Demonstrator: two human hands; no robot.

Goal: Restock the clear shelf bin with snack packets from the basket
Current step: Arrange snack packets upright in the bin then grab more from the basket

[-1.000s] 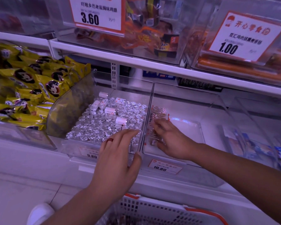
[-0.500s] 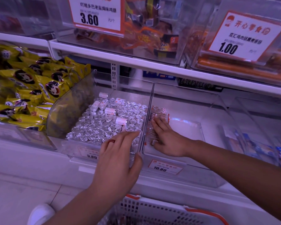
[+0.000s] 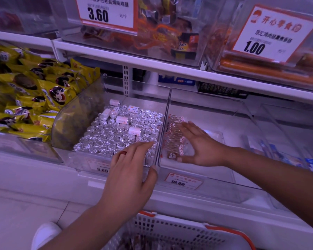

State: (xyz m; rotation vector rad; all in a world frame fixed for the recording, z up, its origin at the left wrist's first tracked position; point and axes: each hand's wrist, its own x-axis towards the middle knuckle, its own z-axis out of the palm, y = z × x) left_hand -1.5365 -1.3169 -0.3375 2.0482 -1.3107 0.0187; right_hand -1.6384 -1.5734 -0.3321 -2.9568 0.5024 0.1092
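- Your right hand (image 3: 201, 147) lies inside the clear shelf bin (image 3: 202, 179), fingers straight and spread, palm down, fingertips on the row of snack packets (image 3: 173, 136); the thumb reaches toward the near end of the row.
- The snack packets are small, clear-wrapped with red and white print, lined up along the bin's left wall from the front toward the back; the rest of the bin's floor is bare.
- Your left hand (image 3: 130, 177) is open too, fingers loosely extended, a red ring on one finger, thumb at the front corner where the two bins meet.
- It hovers over the neighbouring bin of silver foil rolls (image 3: 116, 138).
- The white basket (image 3: 179, 231) with orange trim sits below the shelf, beneath your forearms.
- Yellow packets (image 3: 25, 98) fill the bin at far left.
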